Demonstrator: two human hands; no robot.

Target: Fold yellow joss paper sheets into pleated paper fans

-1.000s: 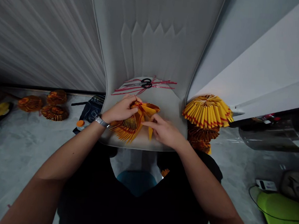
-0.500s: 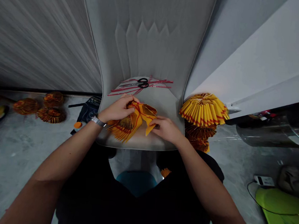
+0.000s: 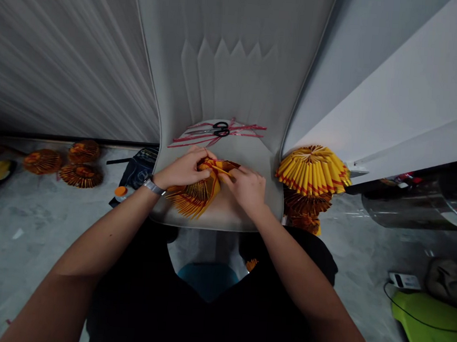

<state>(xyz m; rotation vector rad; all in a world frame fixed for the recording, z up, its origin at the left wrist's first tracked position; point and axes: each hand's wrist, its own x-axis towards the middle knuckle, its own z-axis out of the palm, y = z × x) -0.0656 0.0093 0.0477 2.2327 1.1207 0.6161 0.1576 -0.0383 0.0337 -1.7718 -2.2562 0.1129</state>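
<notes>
My left hand (image 3: pixel 183 168) grips the top of a pleated yellow paper fan with red lines (image 3: pixel 192 199), whose folds spread down and to the left. My right hand (image 3: pixel 246 189) is close beside it, its fingertips pinching the folded yellow-and-red paper at the fan's upper end (image 3: pixel 223 166). The fingers of both hands hide most of that upper end. The fan rests on a grey padded chair seat (image 3: pixel 229 210). Black-handled scissors (image 3: pixel 212 130) lie on the seat beyond my hands, among red strips (image 3: pixel 187 139).
A large yellow pleated fan (image 3: pixel 313 170) sits on darker fans right of the seat. Several dark orange fans (image 3: pixel 81 176) lie on the concrete floor at left, near denim clothing (image 3: pixel 136 173). A clear plastic container (image 3: pixel 416 201) and a green object (image 3: pixel 429 334) are at right.
My right hand has moved up and to the left, closer to my left hand. The folded paper at the fan's top now looks gathered tighter and narrower. My left hand has barely moved.
</notes>
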